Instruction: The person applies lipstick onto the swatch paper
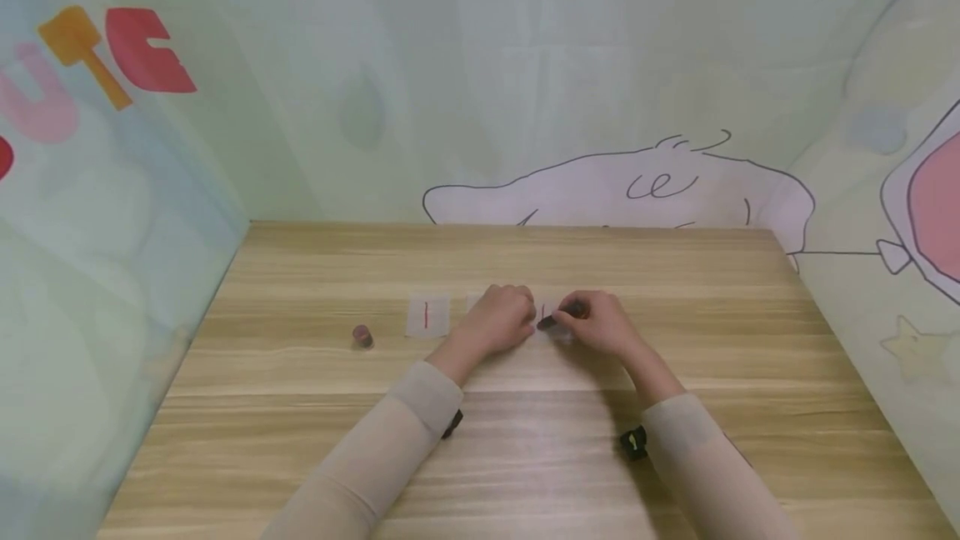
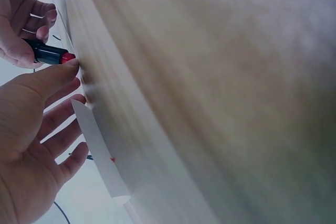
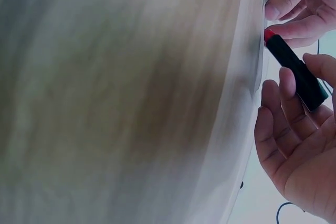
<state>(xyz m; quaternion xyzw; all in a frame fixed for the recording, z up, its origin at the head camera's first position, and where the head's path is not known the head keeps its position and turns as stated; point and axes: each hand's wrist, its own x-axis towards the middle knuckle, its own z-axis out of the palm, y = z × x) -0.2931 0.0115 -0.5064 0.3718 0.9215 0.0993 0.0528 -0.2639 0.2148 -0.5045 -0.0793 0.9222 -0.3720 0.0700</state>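
Observation:
My right hand [image 1: 600, 323] pinches a lipstick [image 3: 296, 72] with a black tube, its red tip pointing down at the right-hand white paper square [image 1: 561, 334]. On that square a short red stroke shows beside the lipstick. Just to the left, my left hand [image 1: 498, 317] rests with its fingertips at the paper's edge, thumb close to the red tip in the left wrist view; its fingers [image 2: 63, 140] are loosely bent and hold nothing. A second paper square [image 1: 472, 302] lies mostly hidden behind the left hand.
Farther left lies another paper square [image 1: 438, 323] with one red vertical line. Beside it stands a small dark cylinder [image 1: 362, 336] with a pinkish top. All of this is on a wood-grain table [image 1: 300, 423], with printed cloth walls [image 1: 322, 107] at the back and sides.

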